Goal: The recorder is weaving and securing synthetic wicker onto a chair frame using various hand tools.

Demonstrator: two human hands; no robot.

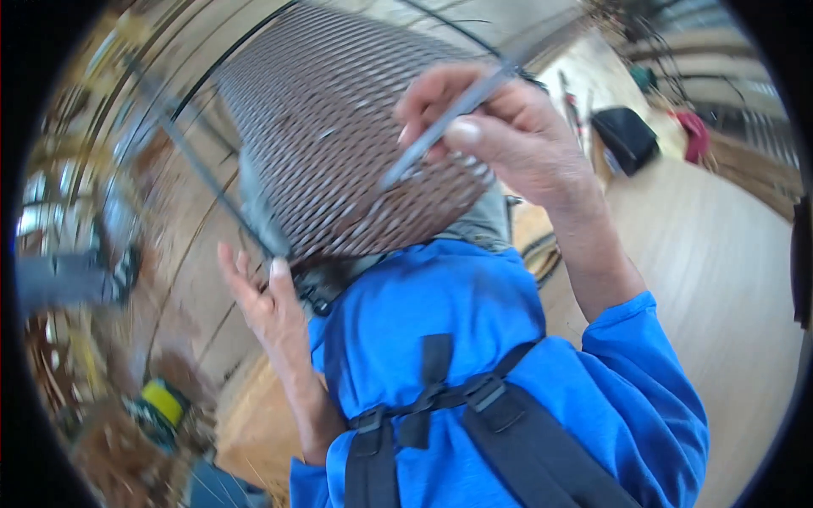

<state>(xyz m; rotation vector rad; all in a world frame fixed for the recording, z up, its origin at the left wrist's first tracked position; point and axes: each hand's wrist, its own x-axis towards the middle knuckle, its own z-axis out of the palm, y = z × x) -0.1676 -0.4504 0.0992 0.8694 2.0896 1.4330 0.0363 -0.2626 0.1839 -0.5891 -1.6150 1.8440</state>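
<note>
A brown woven panel (pixel 339 127), wicker-like, with pale flecks in its weave, lies across my lap and stretches away from me. Above its right side my right hand (pixel 525 135) is closed, pinching a long flat grey strip (pixel 483 89) between thumb and fingers. The strip slants from upper right down to the panel, its lower end blurred near the weave. Beside the panel's near left corner is my left hand (pixel 275 309), fingers apart and nothing seen in it. A thin grey bar (pixel 199 161) runs from upper left down to near those fingertips; whether they touch cannot be told.
A pale wooden tabletop (pixel 711 254) spreads at right, with a black box-like object (pixel 625 138) and a dark pink item (pixel 693 135) on it. Dark curved rods (pixel 229 55) edge the panel. At lower left sits a green and yellow object (pixel 163 405) among blurred clutter.
</note>
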